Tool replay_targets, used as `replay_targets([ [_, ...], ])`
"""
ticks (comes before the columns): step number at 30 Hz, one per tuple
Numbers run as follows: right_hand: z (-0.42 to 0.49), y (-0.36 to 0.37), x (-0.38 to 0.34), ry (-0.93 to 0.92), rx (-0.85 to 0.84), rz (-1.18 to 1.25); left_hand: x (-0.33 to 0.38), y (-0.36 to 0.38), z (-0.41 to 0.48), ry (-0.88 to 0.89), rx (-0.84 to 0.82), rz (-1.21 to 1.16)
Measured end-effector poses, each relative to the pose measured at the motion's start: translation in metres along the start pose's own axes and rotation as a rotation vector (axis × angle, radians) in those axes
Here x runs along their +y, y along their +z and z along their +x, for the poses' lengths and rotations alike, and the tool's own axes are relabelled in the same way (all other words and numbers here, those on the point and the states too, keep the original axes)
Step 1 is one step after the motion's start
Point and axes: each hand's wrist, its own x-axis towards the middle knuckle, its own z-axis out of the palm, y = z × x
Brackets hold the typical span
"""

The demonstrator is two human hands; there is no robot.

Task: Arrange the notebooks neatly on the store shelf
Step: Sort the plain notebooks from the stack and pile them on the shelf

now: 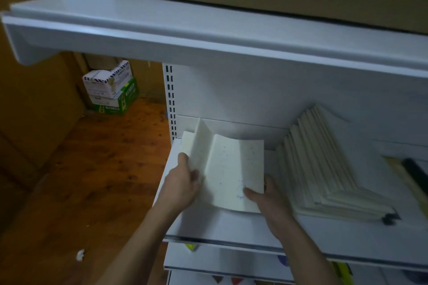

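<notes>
Two bare hands hold a small batch of cream, speckled paper notebooks (234, 169) on the white metal store shelf (254, 227). Left hand (183, 183) fingers clasp its left edge, right hand (271, 201) fingers its lower right corner. More cream notebooks (324, 169) lean just right.
</notes>
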Motion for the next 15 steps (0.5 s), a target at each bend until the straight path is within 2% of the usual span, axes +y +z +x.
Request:
replay_targets([
  [3, -0.001, 0.002, -0.001, 0.026, -0.051, -0.022, 0.006, 0.006, -0.017, -0.079, -0.096, -0.493],
  [5, -0.003, -0.004, -0.005, 0.047, -0.078, 0.023, 0.006, 0.010, -0.022, -0.107, -0.095, -0.599],
  [9, -0.012, -0.017, -0.016, 0.136, -0.235, 0.391, 0.007, 0.008, -0.025, -0.110, -0.190, -0.708],
  [11, -0.014, -0.014, -0.021, 0.186, -0.227, 0.441, 0.005, 0.006, -0.021, -0.038, -0.196, -0.542],
  [12, -0.015, -0.012, -0.022, 0.191, -0.198, 0.433, 0.000, 0.005, -0.016, 0.014, -0.146, -0.360],
  [14, -0.016, -0.012, -0.024, 0.181, -0.110, 0.385, -0.018, 0.004, -0.004, 0.069, 0.095, 0.213],
  [15, -0.016, -0.014, -0.025, 0.172, -0.070, 0.369, -0.025, 0.003, -0.001, 0.019, 0.210, 0.404],
])
